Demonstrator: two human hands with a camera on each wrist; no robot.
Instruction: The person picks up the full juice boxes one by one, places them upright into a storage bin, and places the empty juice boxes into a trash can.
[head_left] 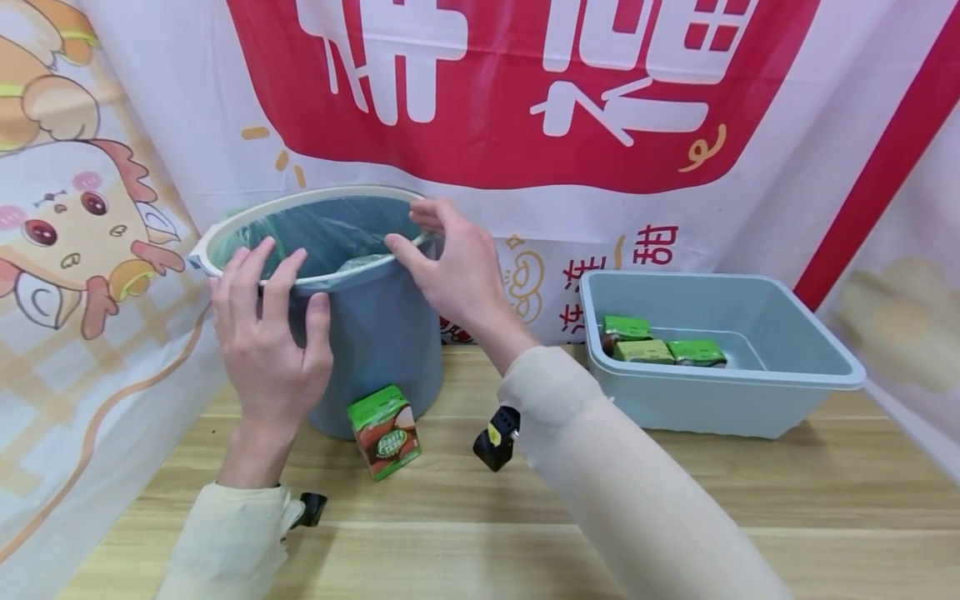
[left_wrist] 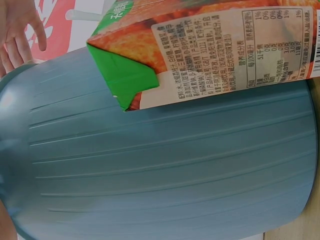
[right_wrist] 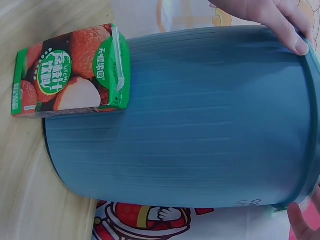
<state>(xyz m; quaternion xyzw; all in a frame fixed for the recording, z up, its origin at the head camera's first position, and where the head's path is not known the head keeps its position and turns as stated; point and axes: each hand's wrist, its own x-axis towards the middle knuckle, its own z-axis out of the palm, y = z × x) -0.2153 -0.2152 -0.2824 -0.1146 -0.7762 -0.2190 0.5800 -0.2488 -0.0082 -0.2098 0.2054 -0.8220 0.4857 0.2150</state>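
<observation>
A blue-grey trash bin [head_left: 375,333] with a pale rim and a thin plastic liner [head_left: 322,229] stands on the table. My left hand [head_left: 266,333] is at the near left of its rim, fingers extended over the edge and thumb against the outer wall. Over at the right of the rim is my right hand [head_left: 465,267], its fingers spread and loosely bent. Against the bin's front base leans a litchi juice carton [head_left: 385,433], green and red, apart from both hands. A straw is attached to the carton [right_wrist: 72,72] in the right wrist view.
To the right stands a light blue plastic basin [head_left: 712,404] with several small green-topped cartons [head_left: 643,351] at its left end. A printed cloth [head_left: 480,150] hangs behind the bin, and another patterned cloth [head_left: 90,250] borders the left side. The table [head_left: 450,533] is wooden.
</observation>
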